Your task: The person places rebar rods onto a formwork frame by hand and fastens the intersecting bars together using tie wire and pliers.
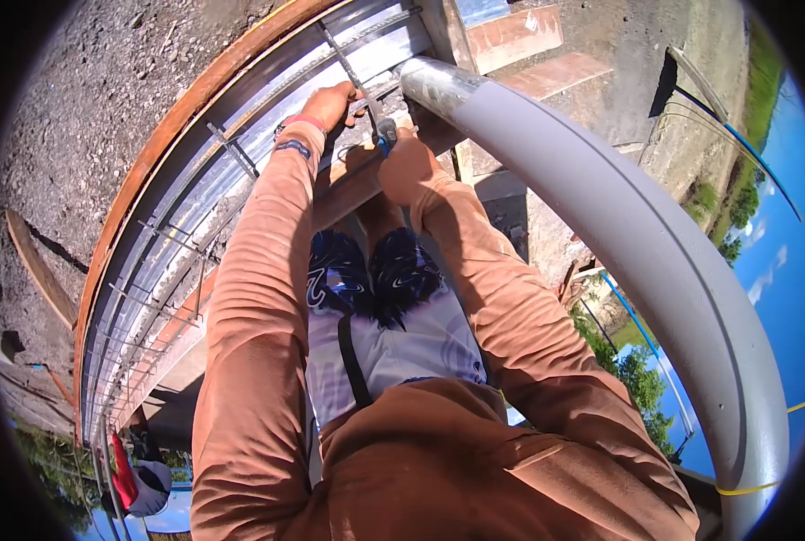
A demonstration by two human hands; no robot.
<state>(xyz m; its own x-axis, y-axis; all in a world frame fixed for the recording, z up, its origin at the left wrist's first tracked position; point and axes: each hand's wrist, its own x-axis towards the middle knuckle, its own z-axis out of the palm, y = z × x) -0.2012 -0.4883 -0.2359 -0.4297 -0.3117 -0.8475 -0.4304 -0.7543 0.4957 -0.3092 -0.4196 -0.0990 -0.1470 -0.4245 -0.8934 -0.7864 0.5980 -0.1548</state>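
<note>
My left hand (pixel 327 106), with a bracelet at the wrist, reaches over the formwork, its fingers curled against a steel reinforcing bar (pixel 341 56). To its right, my right hand (pixel 409 168) is closed around pliers (pixel 385 133) with blue on the handles. The head of the pliers sits beside the lower end of that bar, close to my left fingertips. Part of the tool is hidden inside my right fist, and any tie wire there is too small to make out.
Curved formwork with an orange-brown rim (pixel 114 225) holds a grid of reinforcing bars (pixel 154 307). A large grey pipe (pixel 637 207) arches along my right side. Wooden boards (pixel 515 41) lie ahead. Gravel (pixel 69 135) covers the left side. Another person in red (pixel 124 473) is at lower left.
</note>
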